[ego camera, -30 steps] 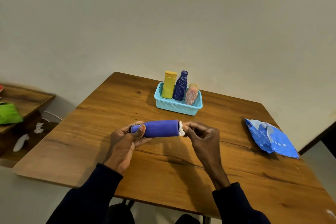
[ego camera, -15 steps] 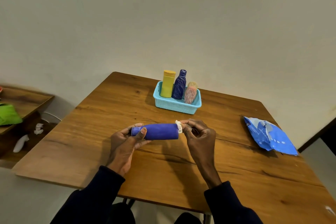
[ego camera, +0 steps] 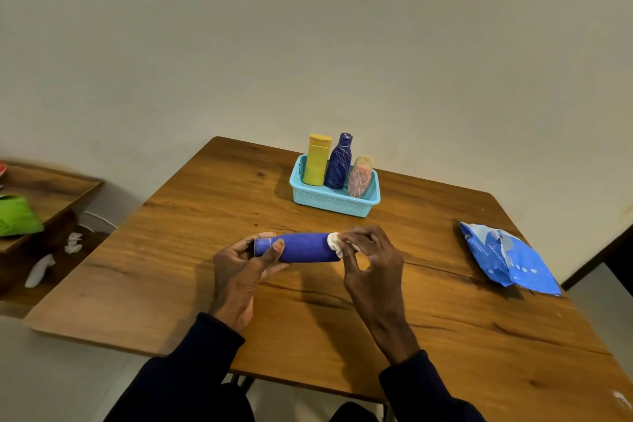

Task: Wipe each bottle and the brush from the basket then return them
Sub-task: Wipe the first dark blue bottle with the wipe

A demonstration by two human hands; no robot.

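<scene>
The wooden table (ego camera: 445,336) stood against a plain wall, with a lower wooden shelf (ego camera: 44,188) to its left carrying a green cloth item (ego camera: 17,216). A crumpled blue packet (ego camera: 507,257) lay near the table's right edge, well apart from the hands; its small white print was too fine to read.

The light blue basket (ego camera: 329,202) sat at the far middle of the table. Upright inside it were a yellow bottle (ego camera: 318,161), a dark blue bottle (ego camera: 339,163) with white scribbled lines, and a pink item (ego camera: 359,178) with a pale top and white line pattern. No legible wording was seen on any of them.

Both forearms, in dark sleeves, reached in from the near edge. The blue bottle (ego camera: 301,247) was held level just above the table, in front of the basket, lying left to right. The left hand (ego camera: 239,271) gripped its left end, the thumb across the near side and the fingers curled behind. The right hand (ego camera: 373,264) was at the right end, fingertips bunched and pinching a small white wipe (ego camera: 334,242) against that end of the bottle; the remaining fingers were bent and slightly spread. No label on the held bottle could be read.
</scene>
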